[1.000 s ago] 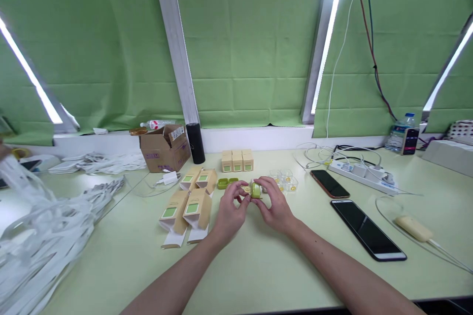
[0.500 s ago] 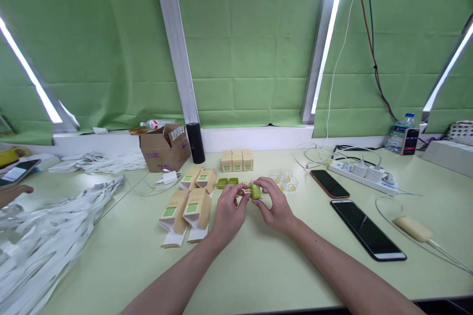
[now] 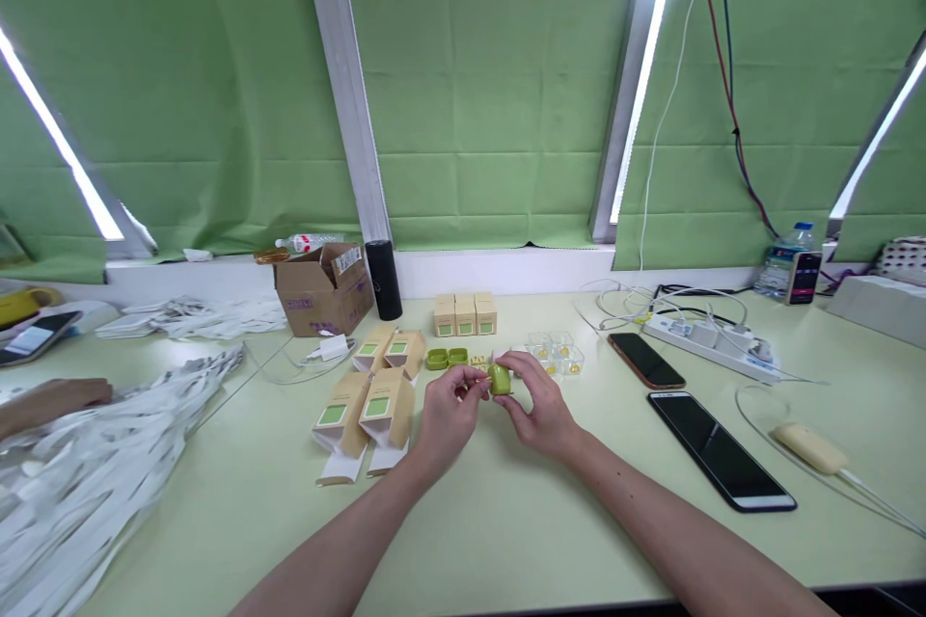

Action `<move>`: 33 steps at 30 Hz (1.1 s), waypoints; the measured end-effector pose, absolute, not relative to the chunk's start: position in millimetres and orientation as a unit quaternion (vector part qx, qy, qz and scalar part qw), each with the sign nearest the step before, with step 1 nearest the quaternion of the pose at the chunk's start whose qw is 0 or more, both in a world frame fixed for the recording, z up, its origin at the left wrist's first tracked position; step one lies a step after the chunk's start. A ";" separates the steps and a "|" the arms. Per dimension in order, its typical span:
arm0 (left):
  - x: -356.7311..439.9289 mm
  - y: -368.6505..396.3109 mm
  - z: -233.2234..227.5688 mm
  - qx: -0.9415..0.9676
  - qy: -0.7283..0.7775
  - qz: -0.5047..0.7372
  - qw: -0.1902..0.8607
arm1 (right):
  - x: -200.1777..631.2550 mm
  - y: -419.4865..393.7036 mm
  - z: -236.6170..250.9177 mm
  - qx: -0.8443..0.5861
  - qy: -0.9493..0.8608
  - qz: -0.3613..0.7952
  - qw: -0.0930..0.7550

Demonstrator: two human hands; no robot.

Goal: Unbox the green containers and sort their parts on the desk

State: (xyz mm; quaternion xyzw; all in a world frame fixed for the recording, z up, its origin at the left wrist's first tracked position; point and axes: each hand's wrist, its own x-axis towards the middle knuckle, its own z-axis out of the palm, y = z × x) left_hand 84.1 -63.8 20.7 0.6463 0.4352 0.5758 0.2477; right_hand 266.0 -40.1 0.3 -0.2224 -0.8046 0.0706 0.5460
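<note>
My right hand (image 3: 539,402) holds a small shiny green case (image 3: 500,380) between thumb and fingers, above the table. Pinched close against the case's left side, my left hand (image 3: 454,410) has a small yellowish piece, mostly hidden by the fingers. Just beyond my hands lie an open green case (image 3: 447,359) and several tiny yellow pieces (image 3: 478,362). Clear plastic cups (image 3: 560,352) with yellow bits inside sit behind my right hand. Left of my left hand are several beige cartons (image 3: 386,410) with green labels and open white flaps. Small closed beige boxes (image 3: 464,315) stand in a row farther back.
Two phones (image 3: 721,450) (image 3: 646,360) and a power strip (image 3: 713,344) with cables lie at right. White straps (image 3: 137,463) cover the left side, where another person's hand (image 3: 58,405) rests. A cardboard box (image 3: 322,294) and a black cylinder (image 3: 383,281) stand behind.
The yellowish piece in my left hand is now closer to the green case and more hidden. At the left, the other person's hand has reached farther in over the white straps.
</note>
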 end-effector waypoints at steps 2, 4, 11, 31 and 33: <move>84.0 -63.8 21.1 0.645 0.427 0.578 0.259 | 266.1 -40.4 -0.6 -0.219 -0.807 0.068 0.544; 83.8 -63.6 20.9 0.644 0.420 0.581 0.268 | 266.2 -40.6 -1.3 -0.219 -0.808 0.064 0.543; 83.0 -61.1 17.3 0.631 0.410 0.585 0.301 | 266.0 -41.1 -1.5 -0.216 -0.811 0.053 0.541; 82.2 -62.7 21.8 0.642 0.430 0.568 0.282 | 262.3 -39.6 6.2 -0.252 -0.768 0.209 0.551; 81.2 -61.1 21.0 0.650 0.440 0.560 0.266 | 263.6 -40.6 7.2 -0.255 -0.773 0.210 0.542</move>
